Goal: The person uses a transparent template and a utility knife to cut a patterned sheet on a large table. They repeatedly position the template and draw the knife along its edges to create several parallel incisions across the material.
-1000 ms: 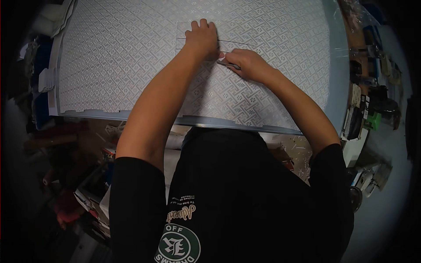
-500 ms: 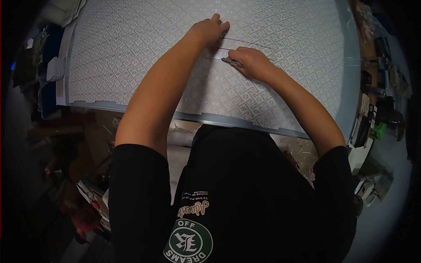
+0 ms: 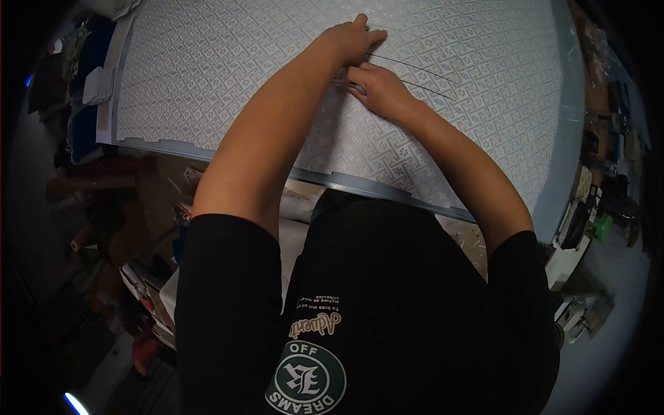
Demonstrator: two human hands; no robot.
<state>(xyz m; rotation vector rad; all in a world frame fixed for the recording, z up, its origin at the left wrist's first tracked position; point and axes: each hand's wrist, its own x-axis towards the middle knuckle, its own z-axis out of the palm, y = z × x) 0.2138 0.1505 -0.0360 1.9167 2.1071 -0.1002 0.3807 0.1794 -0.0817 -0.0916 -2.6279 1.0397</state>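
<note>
So my right hand (image 3: 386,88), curled round some grey tool (image 3: 357,88), has just closed in beside my left hand (image 3: 351,43), half spread (can't tell if it's pinching anything), so I figure both are on one spot now, patterned sheet (image 3: 498,104) right under my fingers (image 3: 377,35).

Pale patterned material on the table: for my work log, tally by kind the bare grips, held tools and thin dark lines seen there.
Bare grips, left grip and right grip: 2
Grey metal held tool: 1
Thin dark lines: 2
Total: 5
</note>
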